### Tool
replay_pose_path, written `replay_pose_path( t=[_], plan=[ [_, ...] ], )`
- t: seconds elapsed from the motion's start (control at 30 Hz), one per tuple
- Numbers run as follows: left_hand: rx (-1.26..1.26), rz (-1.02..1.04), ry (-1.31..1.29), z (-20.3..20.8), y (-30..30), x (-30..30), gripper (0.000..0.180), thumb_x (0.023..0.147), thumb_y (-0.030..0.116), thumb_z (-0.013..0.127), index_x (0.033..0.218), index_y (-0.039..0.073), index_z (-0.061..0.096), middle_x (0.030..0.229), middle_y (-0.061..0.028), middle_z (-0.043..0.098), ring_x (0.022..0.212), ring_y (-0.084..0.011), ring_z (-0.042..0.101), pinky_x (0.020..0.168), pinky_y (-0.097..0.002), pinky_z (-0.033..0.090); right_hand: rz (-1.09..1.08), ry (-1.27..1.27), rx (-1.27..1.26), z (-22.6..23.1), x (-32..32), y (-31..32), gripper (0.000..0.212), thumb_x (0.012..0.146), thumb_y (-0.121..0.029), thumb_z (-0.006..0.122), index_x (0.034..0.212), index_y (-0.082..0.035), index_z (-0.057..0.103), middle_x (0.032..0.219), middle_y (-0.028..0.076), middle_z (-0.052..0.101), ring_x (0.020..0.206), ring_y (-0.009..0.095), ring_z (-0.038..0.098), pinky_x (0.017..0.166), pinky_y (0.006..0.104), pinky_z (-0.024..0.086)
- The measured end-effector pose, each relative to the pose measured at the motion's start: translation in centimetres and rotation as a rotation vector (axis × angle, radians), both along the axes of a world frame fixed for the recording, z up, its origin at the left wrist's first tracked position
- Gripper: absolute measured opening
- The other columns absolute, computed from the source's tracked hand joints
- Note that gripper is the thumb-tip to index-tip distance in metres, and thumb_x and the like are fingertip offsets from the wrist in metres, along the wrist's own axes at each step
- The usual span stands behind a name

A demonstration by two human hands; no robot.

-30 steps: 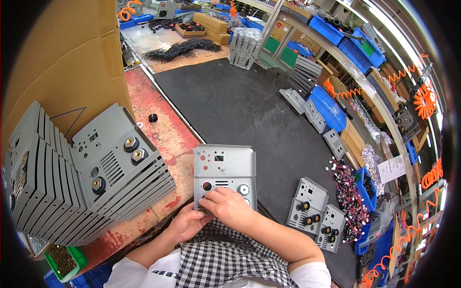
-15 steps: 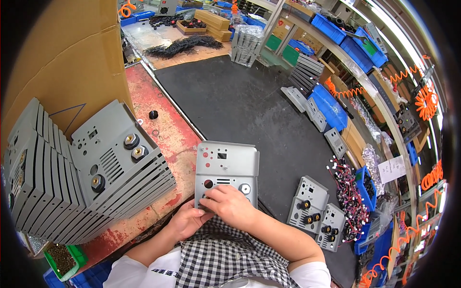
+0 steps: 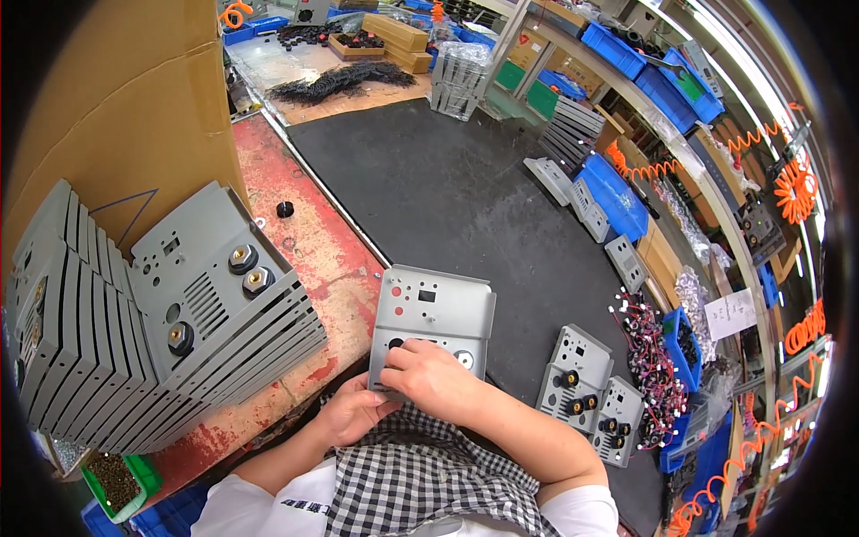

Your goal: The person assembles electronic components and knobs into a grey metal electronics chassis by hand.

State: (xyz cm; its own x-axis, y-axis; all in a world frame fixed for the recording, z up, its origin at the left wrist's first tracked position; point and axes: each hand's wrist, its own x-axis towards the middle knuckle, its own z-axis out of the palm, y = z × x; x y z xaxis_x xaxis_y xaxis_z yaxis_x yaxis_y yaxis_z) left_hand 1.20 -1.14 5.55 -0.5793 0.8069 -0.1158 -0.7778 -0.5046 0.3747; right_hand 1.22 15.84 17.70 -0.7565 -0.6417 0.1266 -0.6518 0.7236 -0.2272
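Observation:
In front of me a grey sheet-metal panel with round holes, a square cutout and slots lies tilted over the near edge of the black mat. My left hand closes on its near left corner, thumb and fingers at the edge. Across the panel's lower part reaches my right hand, fingers bent together on its face; whatever they pinch is hidden beneath them. A pale round nut-like fitting shows on the panel just right of those fingers.
Stacked grey panels with black-and-brass terminals stand at left beside a cardboard sheet. A black round cap lies on the red worn bench. On the right are finished-looking panels, bundled wires and blue bins.
The panel has shifted slightly to the right and tilted a little. Both hands stay at its near part, the right one moving slightly right with it.

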Motion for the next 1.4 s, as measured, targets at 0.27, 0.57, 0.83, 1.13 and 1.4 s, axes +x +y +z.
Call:
replay_pose_path(
  t=[0.27,0.57,0.83,1.13,1.4],
  plan=[
    [0.011,-0.005,-0.011,0.6,0.1,-0.1,0.038,0.080,0.002,0.053,0.118,0.002,0.049,0.114,-0.0079,0.057,0.110,-0.0189,0.054,0.098,-0.0373,0.042,-0.021,-0.001,0.039,-0.3,0.3,-0.1,0.014,0.066,-0.014,0.062,0.078,-0.007,0.057,0.083,0.005,0.054,0.080,0.023,0.053,0.070,0.0338,0.047],
    [-0.005,-0.001,-0.050,0.7,0.6,0.0,0.038,0.080,-0.001,0.053,0.118,0.001,0.050,0.114,-0.0080,0.058,0.107,-0.0193,0.056,0.097,-0.0375,0.043,-0.354,0.192,0.059,-1.3,0.0,0.0,0.025,0.065,-0.024,0.073,0.060,-0.009,0.055,0.076,0.006,0.059,0.063,0.022,0.060,0.050,0.0350,0.047],
    [-0.047,0.054,-0.034,1.6,0.6,-0.4,0.040,0.081,0.001,0.053,0.121,0.001,0.049,0.116,-0.0081,0.057,0.108,-0.0188,0.056,0.098,-0.0360,0.043,-0.325,-0.224,-0.071,2.2,2.0,0.2,0.020,0.088,-0.028,0.055,0.094,-0.010,0.061,0.103,0.014,0.062,0.079,0.029,0.064,0.058,0.0418,0.051],
    [-0.010,0.085,-0.033,1.9,0.8,-0.6,0.040,0.080,0.001,0.054,0.120,0.000,0.049,0.114,-0.0100,0.059,0.108,-0.0206,0.056,0.099,-0.0368,0.043,-0.362,0.075,-0.301,1.1,2.6,-0.1,0.017,0.086,-0.021,0.057,0.102,-0.014,0.060,0.081,0.005,0.066,0.068,0.027,0.065,0.054,0.0393,0.050],
    [0.073,0.154,0.009,5.0,-0.3,-1.9,0.048,0.078,-0.002,0.057,0.125,-0.002,0.045,0.116,-0.0119,0.058,0.107,-0.0219,0.057,0.095,-0.0371,0.046,-0.332,0.370,-0.047,2.6,4.7,1.9,0.017,0.069,-0.013,0.069,0.085,-0.012,0.065,0.076,0.002,0.059,0.056,0.021,0.060,0.050,0.0316,0.049]
  ],
)
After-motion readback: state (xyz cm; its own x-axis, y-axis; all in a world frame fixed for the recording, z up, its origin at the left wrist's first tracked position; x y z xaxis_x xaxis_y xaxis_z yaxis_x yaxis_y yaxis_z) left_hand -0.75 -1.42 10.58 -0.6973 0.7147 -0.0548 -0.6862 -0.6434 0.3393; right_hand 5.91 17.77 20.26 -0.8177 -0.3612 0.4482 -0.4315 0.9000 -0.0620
